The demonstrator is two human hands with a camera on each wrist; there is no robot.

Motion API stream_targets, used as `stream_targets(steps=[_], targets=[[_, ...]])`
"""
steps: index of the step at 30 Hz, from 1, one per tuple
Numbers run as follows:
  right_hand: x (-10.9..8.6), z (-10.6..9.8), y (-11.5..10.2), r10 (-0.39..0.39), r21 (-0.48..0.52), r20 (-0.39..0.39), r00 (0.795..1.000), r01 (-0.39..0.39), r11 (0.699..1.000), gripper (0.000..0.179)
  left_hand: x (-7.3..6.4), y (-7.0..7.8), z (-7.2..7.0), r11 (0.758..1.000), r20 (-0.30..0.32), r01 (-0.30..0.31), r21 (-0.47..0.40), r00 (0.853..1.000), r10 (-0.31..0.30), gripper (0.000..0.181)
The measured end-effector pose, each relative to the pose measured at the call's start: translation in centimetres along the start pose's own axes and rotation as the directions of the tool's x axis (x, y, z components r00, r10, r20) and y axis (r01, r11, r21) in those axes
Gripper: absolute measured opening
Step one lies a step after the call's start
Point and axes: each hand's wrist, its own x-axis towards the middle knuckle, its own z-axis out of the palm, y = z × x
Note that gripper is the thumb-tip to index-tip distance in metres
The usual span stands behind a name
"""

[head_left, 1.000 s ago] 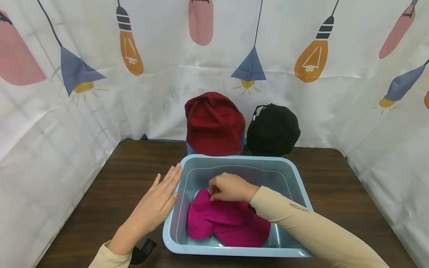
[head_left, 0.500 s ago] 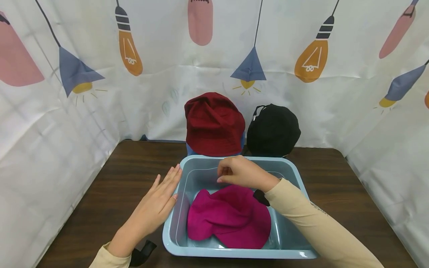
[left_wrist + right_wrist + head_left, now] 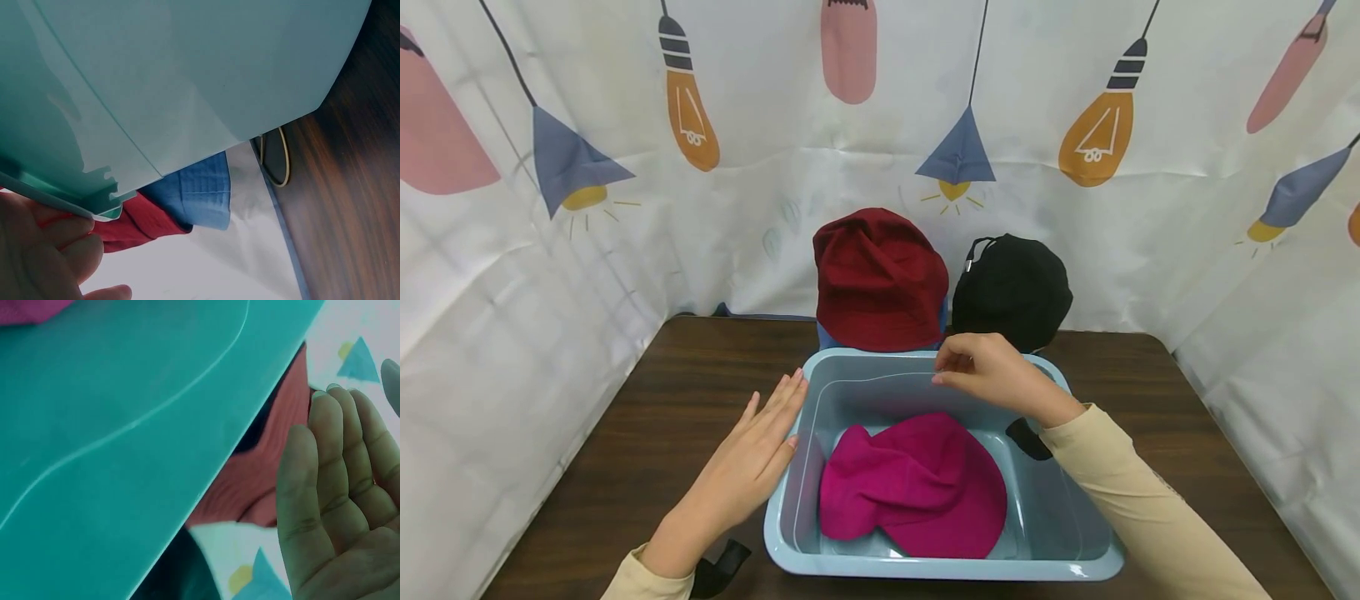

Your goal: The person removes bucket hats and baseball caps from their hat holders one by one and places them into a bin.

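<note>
A magenta cloth hat (image 3: 917, 492) lies crumpled inside the light blue plastic basin (image 3: 940, 569). My left hand (image 3: 748, 454) rests along the basin's left rim with its fingers straight. In the left wrist view those fingers (image 3: 72, 253) touch the rim's edge. Over the basin's far right part hovers my right hand (image 3: 1000, 375), apart from the hat and holding nothing. Its fingers bend loosely. The right wrist view shows the palm (image 3: 356, 562) bare beside the basin wall (image 3: 144, 450), with only a corner of the hat (image 3: 31, 309) visible.
Behind the basin stand a dark red hat (image 3: 880, 279), with something blue (image 3: 203, 194) under it, and a black hat (image 3: 1015, 292) with a cord loop. A dark wood table (image 3: 700, 392) carries everything. White printed cloth (image 3: 745, 208) hangs at the back and sides.
My right hand has come off the magenta hat, rising and moving right towards the basin's far right corner. The hat stays in the basin. My left hand has not moved.
</note>
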Motion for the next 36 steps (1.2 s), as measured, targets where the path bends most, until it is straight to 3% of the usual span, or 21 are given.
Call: stream_targets(steps=[7, 15, 23, 36], targets=[[-1.3, -1.7, 1.8, 0.069, -0.033, -0.102, 0.992, -0.073, 0.997, 0.008, 0.0, 0.0, -0.1, 1.0, 0.011, 0.001, -0.001, 1.0, -0.001, 0.058], [-2.1, -2.9, 3.3, 0.139, 0.008, -0.163, 0.977, -0.139, 0.99, 0.007, -0.1, 0.0, -0.1, 1.0, 0.007, 0.001, -0.001, 1.0, -0.001, 0.058], [-2.0, -3.9, 3.9, 0.133, 0.005, -0.205, 0.97, -0.135, 0.991, 0.009, -0.1, 0.0, 0.1, 1.0, 0.011, 0.004, 0.002, 1.0, -0.004, 0.057], [-2.9, -6.5, 5.2, 0.151, -0.107, -0.332, 0.931, -0.196, 0.975, 0.015, -0.1, -0.3, 0.2, 1.0, -0.004, -0.01, 0.007, 1.0, 0.01, 0.058]])
